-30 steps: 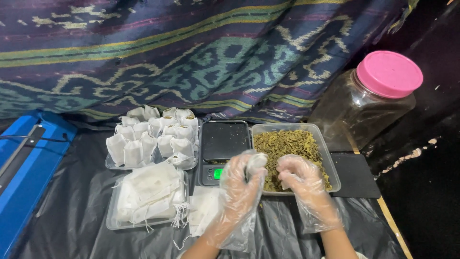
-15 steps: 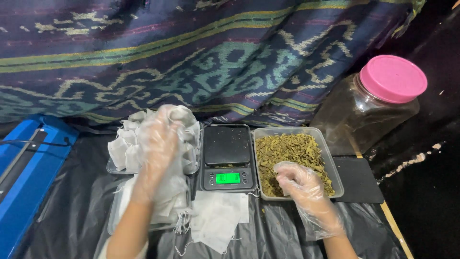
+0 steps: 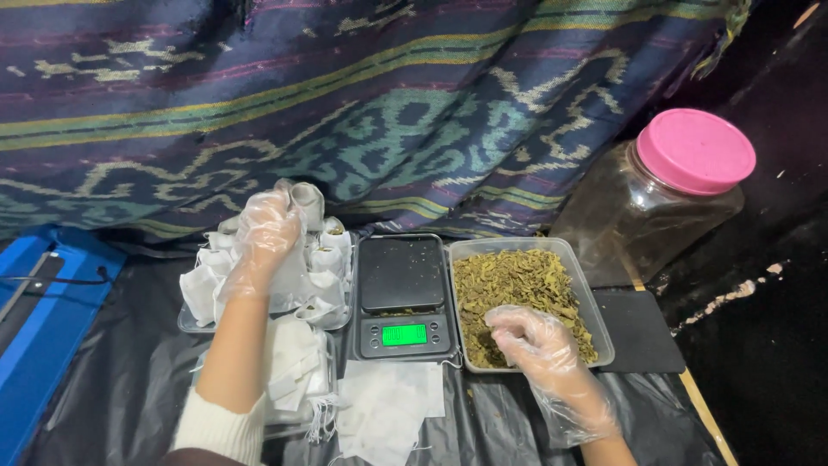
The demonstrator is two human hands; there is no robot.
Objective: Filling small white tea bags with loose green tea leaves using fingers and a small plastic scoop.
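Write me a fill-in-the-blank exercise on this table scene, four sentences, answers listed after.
1. The right hand rests in the tray of dried ____ leaves.
2. The clear jar has a ____ lid.
3. The digital scale stands between the leaf tray and the tray of filled ____.
4. The left hand is over the filled bags, and both hands wear clear plastic ____.

Answers: green; pink; bags; gloves

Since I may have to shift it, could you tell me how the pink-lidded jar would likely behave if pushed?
The jar looks like clear, nearly empty plastic, so it is probably light and slides easily. It already sits tilted, so a push near the pink lid might tip it.
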